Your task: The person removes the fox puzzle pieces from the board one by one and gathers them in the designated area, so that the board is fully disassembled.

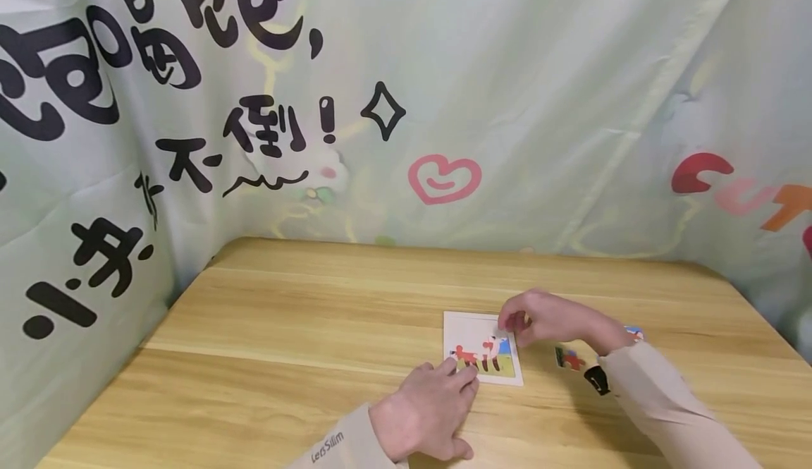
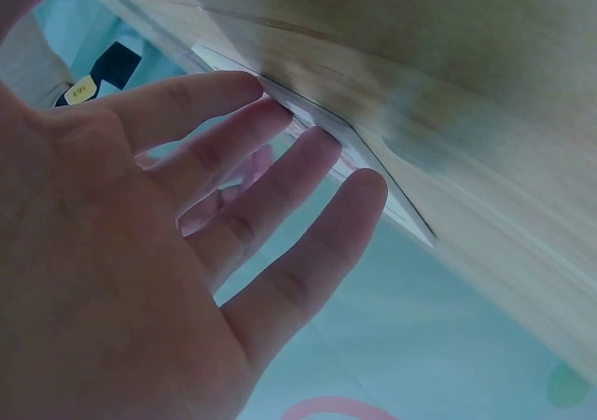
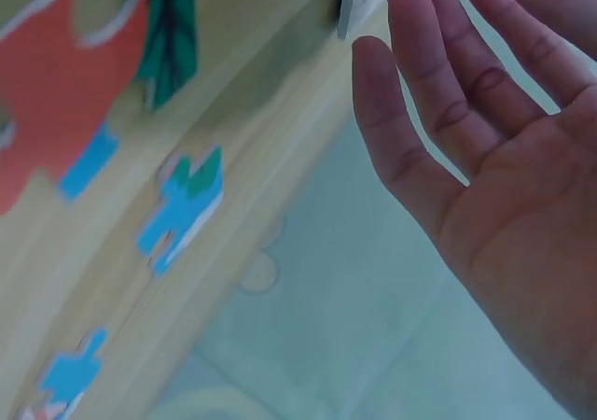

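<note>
A white-framed jigsaw board (image 1: 459, 324) lies on the wooden table, its lower and right parts filled with pieces showing red-and-white animals, green ground and blue sky. My left hand (image 1: 431, 405) rests at its lower left edge. The fingers are nearly straight, fingertips touching the board (image 2: 396, 210). At the board's upper right my right hand (image 1: 539, 319) has its thumb and fingers bent together, pinching a pale puzzle piece (image 1: 499, 332) that they mostly hide. In the right wrist view, the right hand's fingertips (image 3: 373, 61) meet the board's edge.
To the right of the board lies a red and green puzzle piece (image 1: 573, 360). Another piece (image 1: 634, 332) lies partly behind the right forearm. The right wrist view shows blue pieces (image 3: 191, 213) on the table (image 1: 304, 314). A printed curtain (image 1: 539, 102) hangs behind.
</note>
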The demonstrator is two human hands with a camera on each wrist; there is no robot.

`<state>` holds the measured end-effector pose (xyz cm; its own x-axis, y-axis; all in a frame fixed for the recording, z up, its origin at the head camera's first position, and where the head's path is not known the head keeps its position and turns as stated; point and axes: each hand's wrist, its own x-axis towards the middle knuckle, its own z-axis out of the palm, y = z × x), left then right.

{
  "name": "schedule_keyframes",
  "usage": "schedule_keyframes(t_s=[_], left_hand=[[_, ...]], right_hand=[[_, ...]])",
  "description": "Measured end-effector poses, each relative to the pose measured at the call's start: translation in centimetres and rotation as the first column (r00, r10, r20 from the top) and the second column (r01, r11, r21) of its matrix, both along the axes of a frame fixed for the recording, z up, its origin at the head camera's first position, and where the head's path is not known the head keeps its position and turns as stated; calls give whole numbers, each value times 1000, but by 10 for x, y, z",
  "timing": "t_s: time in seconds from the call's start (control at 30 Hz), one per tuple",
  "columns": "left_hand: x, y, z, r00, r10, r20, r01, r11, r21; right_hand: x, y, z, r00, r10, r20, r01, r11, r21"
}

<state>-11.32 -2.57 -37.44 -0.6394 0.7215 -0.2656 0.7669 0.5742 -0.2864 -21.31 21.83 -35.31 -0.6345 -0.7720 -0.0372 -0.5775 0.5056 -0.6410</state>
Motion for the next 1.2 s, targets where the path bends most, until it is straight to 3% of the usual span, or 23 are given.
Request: schedule_keyframes(t_s=[0.27, 1.03, 1.2], left_hand=[[-1, -1, 0, 1000, -5, -4, 5, 1000, 3], [-3, -3, -1, 1000, -18, -13, 18, 1000, -5], [-3, -2, -1, 1000, -21, -17, 21, 1000, -3]], right_hand=[[0, -17, -6, 1000, 26, 12, -27, 999, 34], [0, -24, -17, 1000, 10, 3, -10, 998, 63], [0, -20, -19, 998, 42, -45, -40, 998, 49]])
